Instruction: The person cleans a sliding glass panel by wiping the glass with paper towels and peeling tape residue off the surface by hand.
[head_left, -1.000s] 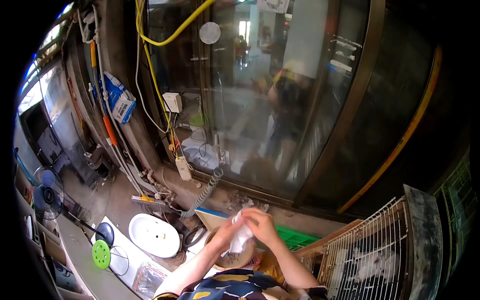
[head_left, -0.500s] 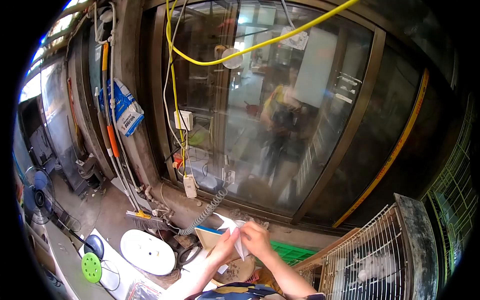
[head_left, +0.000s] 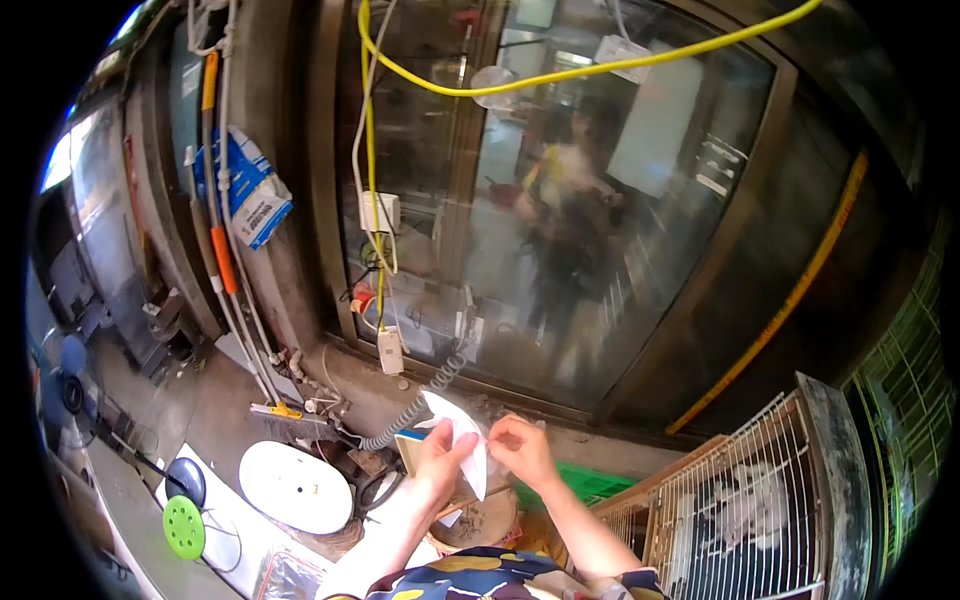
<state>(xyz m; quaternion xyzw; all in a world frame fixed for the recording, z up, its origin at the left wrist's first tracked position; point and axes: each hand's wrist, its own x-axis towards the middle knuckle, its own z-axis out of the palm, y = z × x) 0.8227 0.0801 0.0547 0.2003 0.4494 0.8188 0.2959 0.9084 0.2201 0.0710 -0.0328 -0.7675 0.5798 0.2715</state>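
While both hands work at chest height in front of the glass door (head_left: pixel 560 230), a white sheet (head_left: pixel 462 445) hangs between them. The left hand (head_left: pixel 437 462) pinches the sheet along its left edge, thumb over the front and fingers behind. The right hand (head_left: pixel 520 450) pinches the opposite edge with its fingertips pressed together on the material. The sheet is clear of every surface and is supported only by these two grips.

Judged from its creased and folded outline, the sheet is thin, light and limp, probably paper or tissue. It will likely bend under its own weight, tear under a sharp pull and slip from a loose pinch. The edges and corners are the sound places to hold; a hold at mid-sheet would crumple it.

Directly below the hands lies a round basket (head_left: pixel 480 520) with dark debris in it, beside a flat board (head_left: pixel 408 452). A white basin (head_left: pixel 294 487) sits lower left, with a green disc (head_left: pixel 184 527) and a blue fan (head_left: pixel 70 365) further left. A wire cage (head_left: pixel 740 510) stands close to the right forearm and limits movement to that side. A coiled grey cord (head_left: pixel 420 400) and a yellow cable (head_left: pixel 372 150) hang just ahead of the hands, near the door sill. A broom (head_left: pixel 225 260) leans against the wall at left.
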